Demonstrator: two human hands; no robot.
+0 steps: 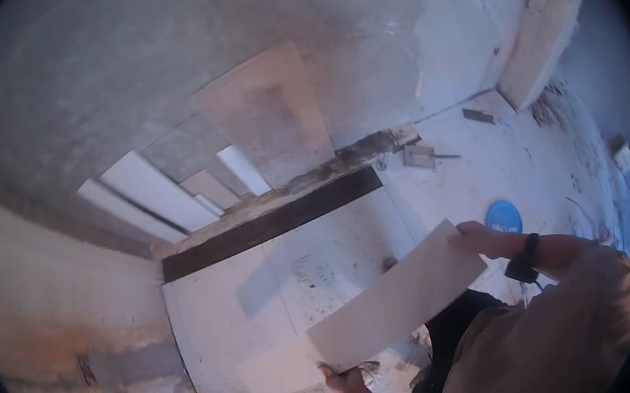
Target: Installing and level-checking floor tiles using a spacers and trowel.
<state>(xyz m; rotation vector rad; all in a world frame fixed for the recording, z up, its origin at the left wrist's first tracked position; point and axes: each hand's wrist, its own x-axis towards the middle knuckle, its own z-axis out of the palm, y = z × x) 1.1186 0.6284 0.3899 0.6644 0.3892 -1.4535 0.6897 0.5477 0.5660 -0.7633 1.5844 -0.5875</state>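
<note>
I grip a long white panel (394, 295), tilted over the floor in the lower middle of the head view. My left hand (342, 381) has its fingers closed on the lower edge toward the left, where the panel looks brighter. My right hand (477, 237) holds the upper right corner, thumb and fingers around it. A dark band with a device is on my right wrist, and another dark band is on my left. My body partly hides the floor below the panel.
Pale tiled floor (329, 252) bears debris and a dark strip (272, 224) along the wall. Several white strips (153, 194) and a larger beige board (275, 108) lean on the wall. A blue round object (503, 215) and small offcuts (418, 156) lie to the right. A stained wall (59, 315) borders the left.
</note>
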